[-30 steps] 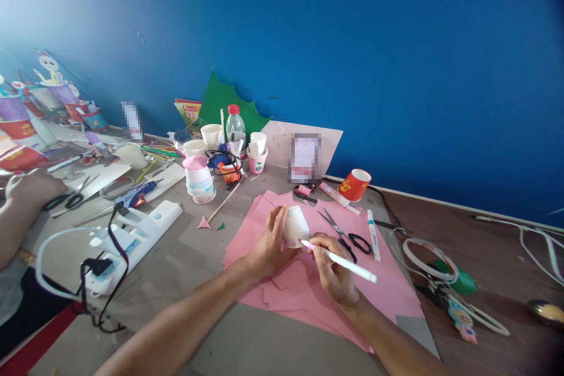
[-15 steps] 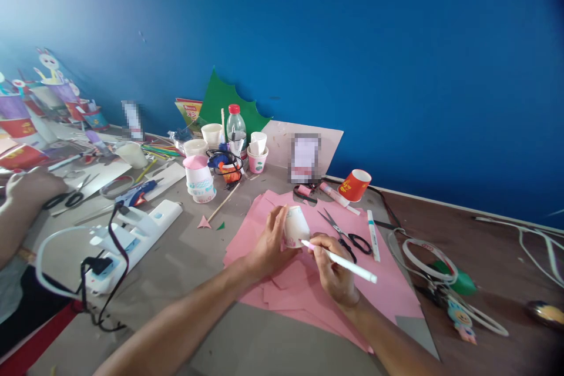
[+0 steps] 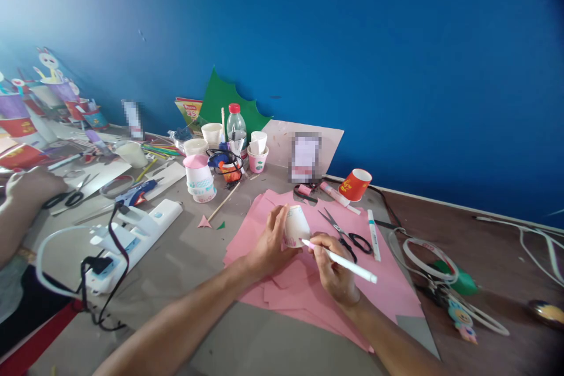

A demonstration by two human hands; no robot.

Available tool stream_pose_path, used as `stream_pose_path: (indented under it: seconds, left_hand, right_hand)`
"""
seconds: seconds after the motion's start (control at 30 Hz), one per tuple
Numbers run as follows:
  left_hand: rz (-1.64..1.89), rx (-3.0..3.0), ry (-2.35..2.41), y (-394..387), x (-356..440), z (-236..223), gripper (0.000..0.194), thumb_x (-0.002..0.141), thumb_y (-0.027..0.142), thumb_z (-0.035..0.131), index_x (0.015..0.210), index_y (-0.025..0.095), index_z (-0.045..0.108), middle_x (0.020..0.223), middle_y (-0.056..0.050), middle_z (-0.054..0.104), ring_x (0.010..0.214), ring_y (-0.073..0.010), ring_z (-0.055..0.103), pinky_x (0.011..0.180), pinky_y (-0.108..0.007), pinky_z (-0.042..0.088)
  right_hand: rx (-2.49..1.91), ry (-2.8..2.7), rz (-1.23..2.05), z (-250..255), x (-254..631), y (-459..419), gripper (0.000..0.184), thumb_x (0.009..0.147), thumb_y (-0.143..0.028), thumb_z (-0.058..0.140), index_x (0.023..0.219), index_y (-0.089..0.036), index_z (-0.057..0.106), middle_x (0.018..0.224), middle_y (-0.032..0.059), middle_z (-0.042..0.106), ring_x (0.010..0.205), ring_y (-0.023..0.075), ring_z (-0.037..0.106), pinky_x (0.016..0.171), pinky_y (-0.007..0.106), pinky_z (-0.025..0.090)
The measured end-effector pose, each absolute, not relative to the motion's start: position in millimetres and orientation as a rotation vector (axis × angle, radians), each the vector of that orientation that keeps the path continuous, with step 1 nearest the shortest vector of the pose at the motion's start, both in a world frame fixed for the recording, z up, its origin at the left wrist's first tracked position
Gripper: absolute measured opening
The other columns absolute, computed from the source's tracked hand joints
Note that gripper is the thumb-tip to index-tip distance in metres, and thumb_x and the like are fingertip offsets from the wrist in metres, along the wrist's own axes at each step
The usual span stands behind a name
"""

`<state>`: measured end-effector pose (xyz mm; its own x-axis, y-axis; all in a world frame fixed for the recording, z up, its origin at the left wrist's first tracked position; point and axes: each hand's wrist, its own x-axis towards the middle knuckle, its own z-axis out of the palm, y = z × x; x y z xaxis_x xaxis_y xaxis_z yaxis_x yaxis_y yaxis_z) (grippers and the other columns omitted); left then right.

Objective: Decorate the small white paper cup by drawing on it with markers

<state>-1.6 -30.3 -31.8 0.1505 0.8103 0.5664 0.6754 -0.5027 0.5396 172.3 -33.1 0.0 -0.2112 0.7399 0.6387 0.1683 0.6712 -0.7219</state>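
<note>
My left hand [image 3: 267,245] is wrapped round a small white paper cup [image 3: 295,226], tilted on its side over a spread of pink paper sheets [image 3: 388,289]. My right hand [image 3: 333,270] pinches a white marker with a pink tip [image 3: 339,261]. The pink tip touches the cup's side. Black-handled scissors [image 3: 344,234] lie on the pink paper just right of the cup.
A second marker [image 3: 373,234] and a tipped red cup [image 3: 356,184] lie behind the scissors. Stacked pink-topped cups [image 3: 198,178], a water bottle [image 3: 235,127], a glue gun [image 3: 134,193] and a white power strip [image 3: 132,235] crowd the left. Another person's hand [image 3: 32,185] rests at far left.
</note>
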Motion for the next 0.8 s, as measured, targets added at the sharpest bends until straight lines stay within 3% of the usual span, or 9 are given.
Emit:
stream_pose_path:
  seconds: [0.8]
  left_hand:
    - [1.291,2.317,1.433,-29.9,-2.6,-25.8,0.089,0.083,0.026,0.068,0.149,0.018,0.009,0.135,-0.024,0.042,0.132,-0.0382,0.046,0.096,-0.062,0.054]
  right_hand:
    - [-0.702,-1.845,0.569,-5.9,174.4,-32.4,0.013,0.093,-0.016,0.048,0.095,-0.021,0.059,0.077,0.0037,0.060,0.074,0.0190,0.060,0.066,0.031,0.052]
